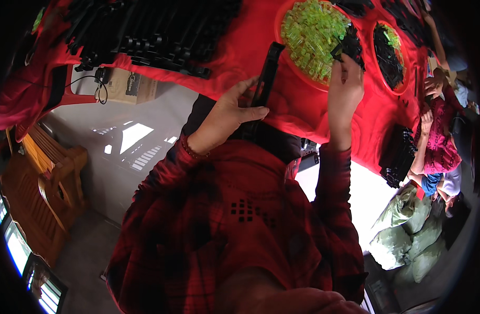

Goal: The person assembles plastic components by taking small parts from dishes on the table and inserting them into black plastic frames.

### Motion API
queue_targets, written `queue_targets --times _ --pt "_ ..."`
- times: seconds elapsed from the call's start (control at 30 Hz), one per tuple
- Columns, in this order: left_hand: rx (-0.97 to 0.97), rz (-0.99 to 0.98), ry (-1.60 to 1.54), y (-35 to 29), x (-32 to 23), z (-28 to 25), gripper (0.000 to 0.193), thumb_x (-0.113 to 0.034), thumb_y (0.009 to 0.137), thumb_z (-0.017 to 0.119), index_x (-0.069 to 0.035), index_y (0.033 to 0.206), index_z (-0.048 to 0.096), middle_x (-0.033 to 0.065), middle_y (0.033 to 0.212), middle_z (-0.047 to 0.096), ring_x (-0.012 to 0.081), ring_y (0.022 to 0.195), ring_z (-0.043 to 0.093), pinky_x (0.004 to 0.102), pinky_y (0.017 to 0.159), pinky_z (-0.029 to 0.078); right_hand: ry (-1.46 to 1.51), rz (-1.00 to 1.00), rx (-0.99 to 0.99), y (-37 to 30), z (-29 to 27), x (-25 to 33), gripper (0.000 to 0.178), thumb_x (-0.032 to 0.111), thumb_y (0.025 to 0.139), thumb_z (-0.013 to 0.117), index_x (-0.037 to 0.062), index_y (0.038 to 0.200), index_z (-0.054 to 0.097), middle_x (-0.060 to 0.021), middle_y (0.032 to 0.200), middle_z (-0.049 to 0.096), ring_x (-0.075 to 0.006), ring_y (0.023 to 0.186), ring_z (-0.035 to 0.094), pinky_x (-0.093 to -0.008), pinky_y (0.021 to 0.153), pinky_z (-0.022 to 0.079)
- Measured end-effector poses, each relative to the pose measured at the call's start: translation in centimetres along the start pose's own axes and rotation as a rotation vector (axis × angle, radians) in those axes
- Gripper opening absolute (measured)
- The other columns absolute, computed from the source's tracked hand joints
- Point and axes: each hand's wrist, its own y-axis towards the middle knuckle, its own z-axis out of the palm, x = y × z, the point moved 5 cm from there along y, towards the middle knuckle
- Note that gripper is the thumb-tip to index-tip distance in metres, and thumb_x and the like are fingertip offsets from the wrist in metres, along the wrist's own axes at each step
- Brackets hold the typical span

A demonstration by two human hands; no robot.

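My left hand is closed round a long, narrow black plastic bar, thumb across it, tilted upright over the red-covered table. My right hand reaches to the near right rim of a round red basin. Its thumb and fingers are pinched at a small black piece. The basin holds a heap of small translucent yellow-green pieces, with a pile of black pieces along its right side.
A second red basin holds black pieces and some yellow-green ones. Rows of black bars cover the table's left part; more black bars lie at its right edge. Another person sits at the right, near pale green sacks. A wooden bench stands left.
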Motion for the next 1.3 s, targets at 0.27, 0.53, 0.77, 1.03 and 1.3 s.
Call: queue_targets --times 0.27,0.53,0.77,1.03,1.3 --pt "0.023 0.040 -0.136 -0.5 0.1 0.3 0.067 -0.001 0.091 0.064 -0.001 0.149 0.030 0.0111 0.130 0.054 0.0223 0.107 0.064 0.0329 0.092 0.052 -0.729 -0.175 -0.165 2.6 2.4 0.6 0.031 0.032 0.085 0.071 0.0061 0.101 0.065 -0.0195 0.097 0.058 -0.0393 0.077 0.065 -0.0456 0.068 0.056" --pt "0.151 0.004 -0.403 -0.4 0.1 0.2 0.064 -0.005 0.093 0.063 -0.005 0.149 0.033 0.0077 0.118 0.058 0.0228 0.106 0.064 0.0345 0.094 0.051 -0.837 -0.232 -0.195 2.8 2.9 0.2 0.028 0.034 0.089 0.065 0.0064 0.091 0.068 -0.0181 0.092 0.062 -0.0380 0.072 0.067 -0.0455 0.060 0.057" --pt "0.129 -0.004 -0.460 -0.4 0.6 0.1 0.062 -0.004 0.093 0.062 -0.004 0.148 0.034 0.0077 0.118 0.058 0.0227 0.106 0.065 0.0353 0.093 0.053 -0.829 -0.364 -0.300 2.8 2.5 0.5 0.025 0.027 0.091 0.065 0.0066 0.076 0.064 -0.0118 0.079 0.062 -0.0297 0.062 0.066 -0.0387 0.051 0.056" --pt "0.153 -0.033 -0.511 -0.5 0.6 0.0 0.060 -0.007 0.094 0.062 -0.004 0.147 0.035 0.0072 0.115 0.059 0.0219 0.104 0.065 0.0342 0.091 0.053 -0.380 -0.147 -0.239 2.2 -0.2 1.6 0.022 0.021 0.095 0.062 0.0022 0.084 0.068 -0.0118 0.075 0.068 -0.0214 0.058 0.066 -0.0327 0.048 0.051" --pt "0.130 -0.025 -0.451 -0.3 1.0 -0.2 0.060 -0.010 0.094 0.064 -0.003 0.147 0.036 0.0065 0.114 0.059 0.0211 0.102 0.065 0.0335 0.089 0.052 0.498 0.296 -0.046 1.3 0.5 -1.0 0.026 0.017 0.100 0.058 -0.0068 0.094 0.064 -0.0106 0.078 0.067 -0.0186 0.063 0.070 -0.0255 0.054 0.053"
